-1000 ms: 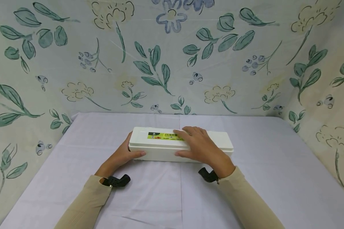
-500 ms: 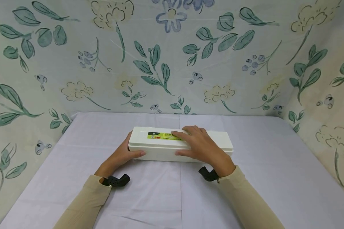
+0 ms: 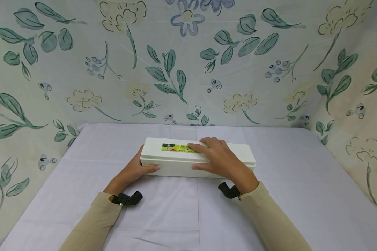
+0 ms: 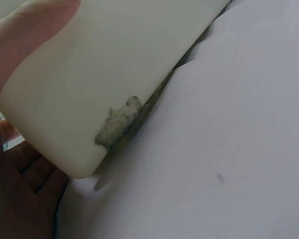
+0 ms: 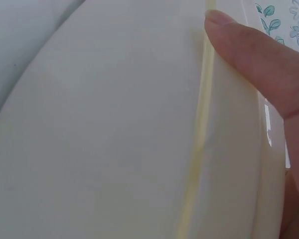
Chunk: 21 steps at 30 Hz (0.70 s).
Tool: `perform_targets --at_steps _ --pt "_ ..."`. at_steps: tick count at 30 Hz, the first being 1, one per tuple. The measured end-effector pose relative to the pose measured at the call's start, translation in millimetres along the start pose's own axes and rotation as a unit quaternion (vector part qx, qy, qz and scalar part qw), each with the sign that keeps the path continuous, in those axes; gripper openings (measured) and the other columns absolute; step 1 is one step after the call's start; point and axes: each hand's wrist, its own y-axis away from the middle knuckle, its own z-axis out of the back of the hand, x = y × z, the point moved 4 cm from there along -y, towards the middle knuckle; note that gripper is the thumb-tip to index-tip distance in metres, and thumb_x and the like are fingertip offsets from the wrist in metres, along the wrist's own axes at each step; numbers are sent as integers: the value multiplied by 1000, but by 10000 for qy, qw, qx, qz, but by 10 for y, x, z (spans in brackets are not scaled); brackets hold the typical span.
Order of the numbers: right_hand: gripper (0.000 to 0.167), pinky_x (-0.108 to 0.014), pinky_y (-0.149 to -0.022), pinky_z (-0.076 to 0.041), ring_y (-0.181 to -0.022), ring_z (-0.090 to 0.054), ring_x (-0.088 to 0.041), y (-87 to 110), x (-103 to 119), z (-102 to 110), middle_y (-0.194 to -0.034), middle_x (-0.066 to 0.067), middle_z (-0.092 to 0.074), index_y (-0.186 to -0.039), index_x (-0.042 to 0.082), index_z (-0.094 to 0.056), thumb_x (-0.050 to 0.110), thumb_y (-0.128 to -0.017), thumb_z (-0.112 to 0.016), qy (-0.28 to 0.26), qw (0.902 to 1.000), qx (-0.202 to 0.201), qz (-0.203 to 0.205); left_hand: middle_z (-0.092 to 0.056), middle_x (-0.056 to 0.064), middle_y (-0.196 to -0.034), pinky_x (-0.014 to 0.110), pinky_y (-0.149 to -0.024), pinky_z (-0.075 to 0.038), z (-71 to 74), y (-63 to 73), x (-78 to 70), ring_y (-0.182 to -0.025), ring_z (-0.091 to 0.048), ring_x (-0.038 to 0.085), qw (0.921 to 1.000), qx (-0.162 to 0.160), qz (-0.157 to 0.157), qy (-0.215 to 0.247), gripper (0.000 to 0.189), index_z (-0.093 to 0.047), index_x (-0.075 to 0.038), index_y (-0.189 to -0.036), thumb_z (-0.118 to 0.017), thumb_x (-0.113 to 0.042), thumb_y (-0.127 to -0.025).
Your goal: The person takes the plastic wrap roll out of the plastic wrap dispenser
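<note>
A long white plastic cling film box [image 3: 176, 170] lies across the table, its lid [image 3: 154, 150] bearing a yellow-green label [image 3: 176, 148]. My left hand [image 3: 135, 169] grips the box's left end, thumb along the front and fingers behind the end. From above, my right hand [image 3: 221, 162] spans the lid right of the middle, fingers over the top and thumb at the front. In the right wrist view that thumb [image 5: 239, 42] presses at the seam under the lid's rim. A rough grey broken patch [image 4: 118, 122] marks the box's lower corner in the left wrist view.
A white cloth [image 3: 163, 216] with creases covers the table. Behind it and at both sides hangs a flower-print curtain [image 3: 188, 87]. Black wrist mounts [image 3: 130, 198] sit below both hands.
The lid's left end has risen slightly, and a thin dark line shows beneath its front rim there. My right index finger has slid a little left over the label. My left hand stays put.
</note>
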Motion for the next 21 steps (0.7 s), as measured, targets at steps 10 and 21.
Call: perform_targets --at_steps 10,21 --pt "69 -47 -99 -36 -123 -45 -29 0 -7 36 -134 -10 -52 -141 35 -49 58 -80 -70 89 10000 17 -12 -38 8 -146 50 -98 -39 13 1 10 -121 -48 30 9999 -5 -47 -113 102 -12 -27 -153 -81 -24 -78" --pt "69 -47 -100 -35 -124 -44 -29 10 -28 61 -134 -10 -51 -141 34 -49 57 -80 -70 -10 10000 35 -48 -39 8 -146 51 -99 -38 13 1 14 -123 -47 29 9999 7 -82 -127 103 -10 -29 -154 -81 -25 -78"
